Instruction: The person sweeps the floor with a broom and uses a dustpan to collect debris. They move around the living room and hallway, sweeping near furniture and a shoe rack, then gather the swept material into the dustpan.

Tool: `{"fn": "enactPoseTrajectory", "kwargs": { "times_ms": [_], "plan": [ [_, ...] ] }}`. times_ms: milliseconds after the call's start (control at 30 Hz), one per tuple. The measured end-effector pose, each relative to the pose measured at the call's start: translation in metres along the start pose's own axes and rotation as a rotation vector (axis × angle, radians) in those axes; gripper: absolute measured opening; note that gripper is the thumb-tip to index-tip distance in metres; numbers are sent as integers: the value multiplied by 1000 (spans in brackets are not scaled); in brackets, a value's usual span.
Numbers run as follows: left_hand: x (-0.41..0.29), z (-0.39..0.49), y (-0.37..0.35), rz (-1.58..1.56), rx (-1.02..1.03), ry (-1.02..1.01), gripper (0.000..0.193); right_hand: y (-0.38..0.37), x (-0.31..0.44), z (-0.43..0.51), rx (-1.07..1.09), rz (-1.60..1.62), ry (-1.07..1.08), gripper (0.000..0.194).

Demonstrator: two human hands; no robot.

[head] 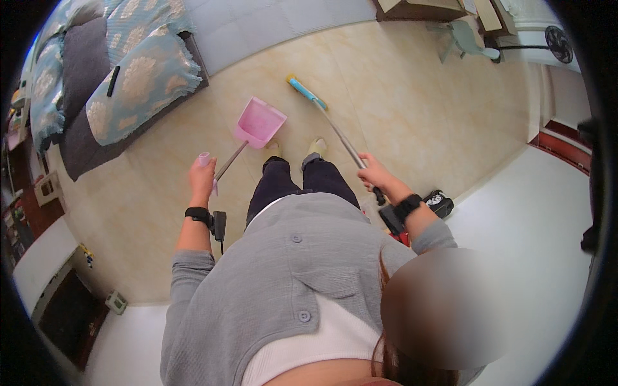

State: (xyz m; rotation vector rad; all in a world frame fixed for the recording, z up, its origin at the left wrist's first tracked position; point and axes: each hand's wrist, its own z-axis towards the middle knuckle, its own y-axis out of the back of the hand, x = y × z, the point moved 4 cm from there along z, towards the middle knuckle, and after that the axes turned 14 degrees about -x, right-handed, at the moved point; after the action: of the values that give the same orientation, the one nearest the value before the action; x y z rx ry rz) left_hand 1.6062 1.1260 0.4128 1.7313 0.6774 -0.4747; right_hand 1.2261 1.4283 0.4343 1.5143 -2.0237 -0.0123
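Observation:
My left hand [201, 178] grips the upper end of a long-handled pink dustpan [261, 121]. The pan rests near my feet, left of the middle, its wide edge facing away from me. In my right hand [376, 173] is the metal handle of a broom [309, 92] with a blue head and yellow bristles. The broom head is at the tiled floor, beyond my feet and to the right of the dustpan, apart from it. Both wrists wear black straps with small devices.
A sofa [140, 82] with blue patterned covers stands at the upper left, beside a pale mat [285, 24]. Cardboard boxes [420, 10], a light green chair [466, 41] and a black fan [559, 44] are at the upper right. A black bag [438, 204] lies near my right elbow.

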Motion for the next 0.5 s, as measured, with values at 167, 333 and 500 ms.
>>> {"fn": "enactPoseTrajectory", "kwargs": {
  "times_ms": [167,333,500],
  "plan": [
    [7,-6,4,-6,46,-57,25,49,29,-34,-90,-258,157,55],
    [4,-11,-3,31,11,-102,26,24,88,19,-181,-547,356,51],
    [-10,-4,-8,109,71,-127,33,7,74,59,-192,-819,589,43]
  ]
}}
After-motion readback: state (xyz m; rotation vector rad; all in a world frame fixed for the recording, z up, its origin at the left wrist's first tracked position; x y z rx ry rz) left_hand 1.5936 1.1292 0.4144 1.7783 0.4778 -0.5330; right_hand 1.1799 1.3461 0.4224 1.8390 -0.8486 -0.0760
